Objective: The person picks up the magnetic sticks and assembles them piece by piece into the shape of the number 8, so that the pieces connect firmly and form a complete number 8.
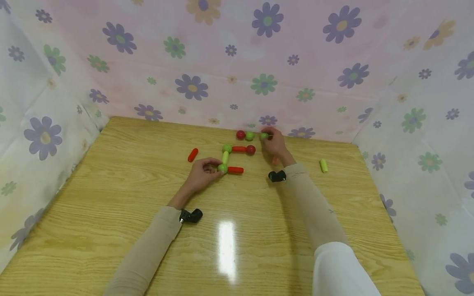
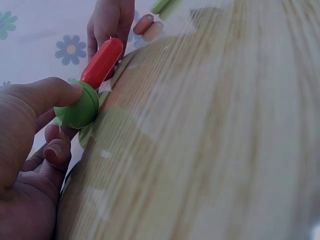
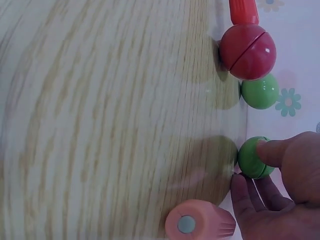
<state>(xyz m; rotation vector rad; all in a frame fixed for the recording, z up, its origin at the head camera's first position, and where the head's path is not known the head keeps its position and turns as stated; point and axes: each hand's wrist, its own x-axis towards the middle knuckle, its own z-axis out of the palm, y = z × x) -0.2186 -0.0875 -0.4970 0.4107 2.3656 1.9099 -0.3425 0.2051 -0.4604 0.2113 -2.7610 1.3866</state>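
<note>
My left hand (image 1: 201,174) pinches the green ball (image 1: 222,168) at the near corner of a joined frame of sticks and balls. From that ball a red stick (image 1: 235,169) points right, and a yellow-green stick (image 1: 225,157) runs back to another green ball (image 1: 227,148). A second red stick (image 1: 239,149) links that one to a dark red ball (image 1: 251,150). Near the back edge, my right hand (image 1: 275,144) grips a loose green ball (image 3: 254,157) between thumb and fingers. Left of it lie a green ball (image 1: 249,135) and a red ball (image 1: 240,135).
A loose red stick (image 1: 193,155) lies left of the frame. A yellow-green stick (image 1: 324,165) is at the right. Under my right wrist sits a salmon-looking stick (image 3: 200,220) with a grey end. A flowered cloth wall (image 1: 222,61) rises behind the wooden table (image 1: 148,246).
</note>
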